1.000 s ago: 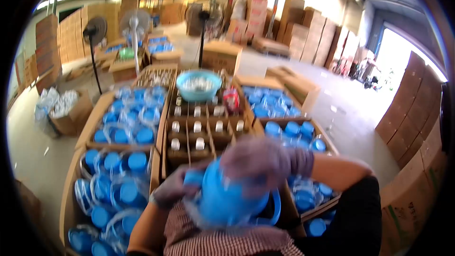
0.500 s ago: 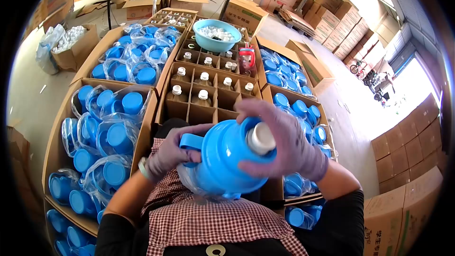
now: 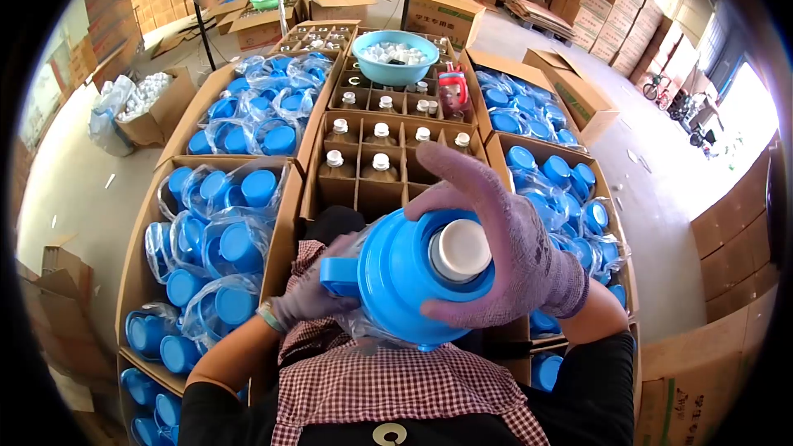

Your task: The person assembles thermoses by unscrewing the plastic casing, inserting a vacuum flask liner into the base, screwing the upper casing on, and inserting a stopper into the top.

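As hands [image 3: 522, 260] hold blue flask [image 3: 395, 277], white stopper [image 3: 462, 249] showing

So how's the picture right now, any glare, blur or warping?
In the head view, the lens bows the stacked cartons at the right edge and leaves black corners; in the head view, glare washes out the bright doorway; also in the head view, the blue flask and its white stopper look fairly crisp.
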The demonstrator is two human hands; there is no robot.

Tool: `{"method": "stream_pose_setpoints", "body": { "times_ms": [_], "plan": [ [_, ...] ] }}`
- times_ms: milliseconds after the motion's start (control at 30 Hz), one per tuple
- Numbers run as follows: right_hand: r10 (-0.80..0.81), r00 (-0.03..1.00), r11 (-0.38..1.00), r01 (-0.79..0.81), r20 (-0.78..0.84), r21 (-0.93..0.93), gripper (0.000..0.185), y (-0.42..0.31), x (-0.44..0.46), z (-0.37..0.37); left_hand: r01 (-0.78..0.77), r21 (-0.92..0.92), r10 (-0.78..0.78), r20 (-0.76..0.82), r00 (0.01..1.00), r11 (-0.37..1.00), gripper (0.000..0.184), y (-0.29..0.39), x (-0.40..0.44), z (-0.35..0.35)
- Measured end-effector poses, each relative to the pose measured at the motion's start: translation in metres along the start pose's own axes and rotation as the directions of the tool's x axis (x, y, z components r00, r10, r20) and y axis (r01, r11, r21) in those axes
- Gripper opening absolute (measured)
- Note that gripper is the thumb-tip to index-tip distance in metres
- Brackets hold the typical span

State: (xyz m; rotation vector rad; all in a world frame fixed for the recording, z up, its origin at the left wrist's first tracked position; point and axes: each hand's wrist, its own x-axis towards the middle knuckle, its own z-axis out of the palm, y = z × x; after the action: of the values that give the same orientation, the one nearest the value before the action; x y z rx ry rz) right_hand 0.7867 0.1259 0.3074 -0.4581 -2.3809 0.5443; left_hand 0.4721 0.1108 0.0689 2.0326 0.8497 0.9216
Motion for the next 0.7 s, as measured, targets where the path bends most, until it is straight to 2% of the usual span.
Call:
{"method": "stream_pose_setpoints", "body": {
  "times_ms": [67,133,167,267,300,333,400,433,467,500,533,567,600,633,667,700],
  "plan": [
    [-0.002,1.000,1.000,0.002,0.030,0.003,0.113,-0.006,0.004,-0.001,0.007,-0.196,-0.019,-0.061,0.998,0.980,0.078,0.060,0.020,0.005],
    [-0.080,0.996,0.996,0.081,0.044,-0.030,0.106,-0.020,0.013,-0.007,-0.147,-0.164,0.127,-0.131,0.983,0.975,0.072,0.118,0.042,-0.020],
    [-0.064,0.998,0.998,0.063,0.012,0.009,0.107,-0.028,0.015,-0.015,-0.132,-0.167,0.113,-0.118,0.987,0.977,0.058,0.130,0.040,-0.028],
    [-0.120,0.992,0.993,0.120,-0.036,0.011,0.119,-0.030,0.019,-0.025,0.067,-0.178,-0.113,-0.263,0.958,0.982,0.053,0.127,0.032,-0.021],
    [-0.160,0.986,0.986,0.162,-0.041,0.043,0.125,-0.022,0.017,-0.028,0.061,-0.194,-0.128,-0.357,0.925,0.979,0.047,0.133,0.037,-0.015],
    [-0.211,0.967,0.976,0.216,-0.143,0.021,0.119,-0.005,0.010,-0.028,0.020,-0.329,-0.166,-0.421,0.892,0.944,0.046,0.123,0.030,-0.013],
    [-0.155,0.915,0.987,0.162,-0.372,-0.013,0.102,0.035,-0.026,-0.019,-0.085,-0.567,-0.266,-0.507,0.820,0.819,0.045,0.091,0.012,-0.014],
    [-0.052,0.862,0.996,0.011,-0.505,-0.085,0.079,0.048,-0.052,-0.013,-0.251,-0.673,-0.253,-0.556,0.792,0.695,0.064,0.109,0.015,-0.015],
    [0.225,0.795,0.970,-0.239,-0.563,0.049,0.062,0.071,-0.086,0.003,-0.264,-0.671,-0.245,-0.563,0.790,0.693,0.068,0.103,0.006,-0.022],
    [0.479,0.661,0.867,-0.459,-0.577,0.194,0.045,0.097,-0.118,0.025,-0.280,-0.770,-0.357,-0.542,0.761,0.573,0.048,0.093,-0.006,-0.031],
    [0.592,0.634,0.802,-0.405,-0.497,0.438,0.033,0.126,-0.149,0.060,-0.300,-0.849,-0.466,-0.498,0.731,0.435,0.035,0.079,-0.018,-0.040],
    [0.681,0.620,0.679,-0.336,-0.389,0.652,0.021,0.141,-0.176,0.088,-0.348,-0.829,-0.488,-0.544,0.682,0.438,0.035,0.055,-0.025,-0.051],
    [0.791,0.562,0.539,-0.454,-0.241,0.709,0.012,0.122,-0.177,0.110,-0.392,-0.807,-0.505,-0.585,0.635,0.441,0.035,0.044,-0.021,-0.058],
    [0.715,0.649,0.609,-0.395,-0.260,0.688,0.019,0.111,-0.173,0.138,-0.438,-0.765,-0.442,-0.636,0.633,0.473,0.034,0.037,-0.019,-0.059],
    [0.699,0.648,0.529,-0.185,-0.303,0.828,0.026,0.086,-0.153,0.159,-0.450,-0.774,-0.428,-0.626,0.652,0.446,0.034,0.037,-0.015,-0.059],
    [0.546,0.684,0.708,-0.070,-0.483,0.702,0.035,0.071,-0.132,0.164,-0.458,-0.783,-0.419,-0.615,0.668,0.421,0.034,0.038,-0.015,-0.059]
  ]
}}
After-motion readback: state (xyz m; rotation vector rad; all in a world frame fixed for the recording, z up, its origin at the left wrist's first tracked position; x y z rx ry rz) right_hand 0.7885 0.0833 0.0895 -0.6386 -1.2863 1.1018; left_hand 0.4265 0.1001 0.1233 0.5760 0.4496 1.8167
